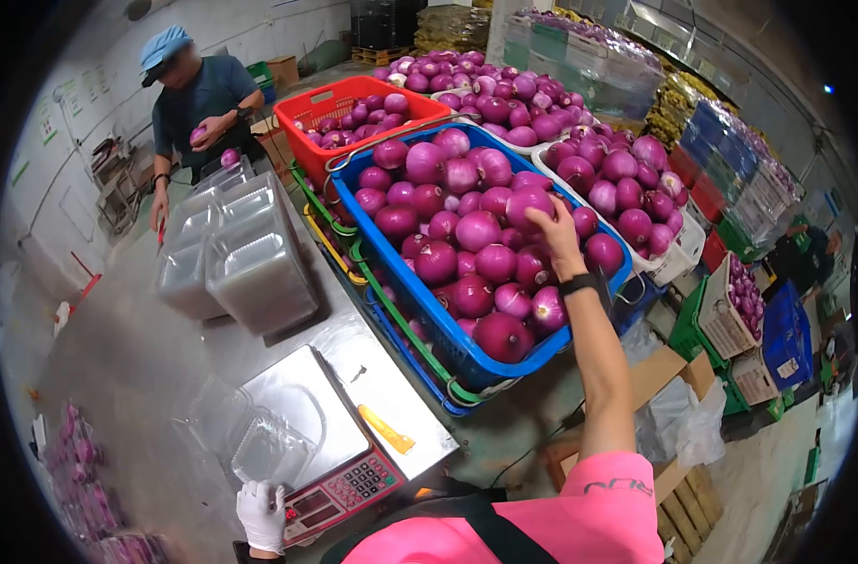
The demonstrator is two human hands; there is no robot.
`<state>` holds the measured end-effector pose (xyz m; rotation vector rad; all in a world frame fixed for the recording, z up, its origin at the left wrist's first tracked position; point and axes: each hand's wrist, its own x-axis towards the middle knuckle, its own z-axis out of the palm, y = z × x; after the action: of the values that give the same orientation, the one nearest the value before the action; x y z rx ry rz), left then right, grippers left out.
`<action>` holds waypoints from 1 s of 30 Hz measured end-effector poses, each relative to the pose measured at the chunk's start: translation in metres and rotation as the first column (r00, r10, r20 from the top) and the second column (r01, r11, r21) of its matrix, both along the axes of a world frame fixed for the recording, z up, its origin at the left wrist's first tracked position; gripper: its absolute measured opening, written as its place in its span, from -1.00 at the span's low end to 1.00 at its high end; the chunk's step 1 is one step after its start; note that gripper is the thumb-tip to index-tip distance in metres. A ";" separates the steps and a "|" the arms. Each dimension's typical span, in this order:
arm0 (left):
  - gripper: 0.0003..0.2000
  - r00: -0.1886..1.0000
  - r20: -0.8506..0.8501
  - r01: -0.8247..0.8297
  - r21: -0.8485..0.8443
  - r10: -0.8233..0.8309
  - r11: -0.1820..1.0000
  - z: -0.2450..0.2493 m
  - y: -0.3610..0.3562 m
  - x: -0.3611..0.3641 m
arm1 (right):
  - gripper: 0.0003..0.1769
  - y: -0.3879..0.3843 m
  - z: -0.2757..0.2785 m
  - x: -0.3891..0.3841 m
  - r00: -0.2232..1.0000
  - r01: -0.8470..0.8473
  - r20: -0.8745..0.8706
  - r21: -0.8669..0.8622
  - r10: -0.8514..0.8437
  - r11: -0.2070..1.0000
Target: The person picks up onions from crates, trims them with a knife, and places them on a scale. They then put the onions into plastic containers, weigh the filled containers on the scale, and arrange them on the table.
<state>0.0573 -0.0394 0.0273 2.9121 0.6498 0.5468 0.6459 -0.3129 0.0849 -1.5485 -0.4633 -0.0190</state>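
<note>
My right hand (558,235) reaches into a blue crate (427,324) full of peeled red onions. Its fingers are closed around a red onion (529,206) at the crate's right side. On a digital scale (358,484) lies a clear plastic box (271,449) with its hinged lid folded open to the left. My left hand (261,515), in a white glove, is closed at the box's near edge, beside the scale's display. An orange-handled knife (386,429) rests on the steel table (147,352), right of the weighing plate.
Stacks of clear boxes (260,258) stand on the table before a co-worker (199,103) holding an onion. A red crate (307,141) and white baskets (678,258) of onions adjoin the blue crate. Packed onions (81,470) lie at left; an open carton (655,376) stands at right.
</note>
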 end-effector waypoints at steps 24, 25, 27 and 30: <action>-0.42 0.811 0.228 0.584 -0.381 0.539 -0.717 0.022 -0.049 0.039 | -0.46 0.129 -0.158 -0.334 0.883 -0.198 -0.043 -0.937 0.468 0.288; -0.42 0.817 0.231 0.576 -0.381 0.528 -0.724 0.021 -0.050 0.042 | -0.48 0.121 -0.161 -0.335 0.863 -0.230 -0.041 -0.920 0.504 0.318; -0.42 0.849 0.241 0.527 -0.448 0.470 -0.722 0.019 -0.052 0.050 | -0.58 0.114 -0.169 -0.341 0.867 -0.220 -0.028 -0.918 0.498 0.331; -0.44 0.896 0.289 0.444 -0.575 0.337 -0.688 0.027 -0.054 0.062 | -0.73 0.099 -0.187 -0.334 0.946 -0.137 0.020 -0.880 0.324 0.455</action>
<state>0.1189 -0.0936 0.0542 0.5039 0.2991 0.1301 0.3117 -0.2140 -0.1021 -2.5089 -0.9358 0.3508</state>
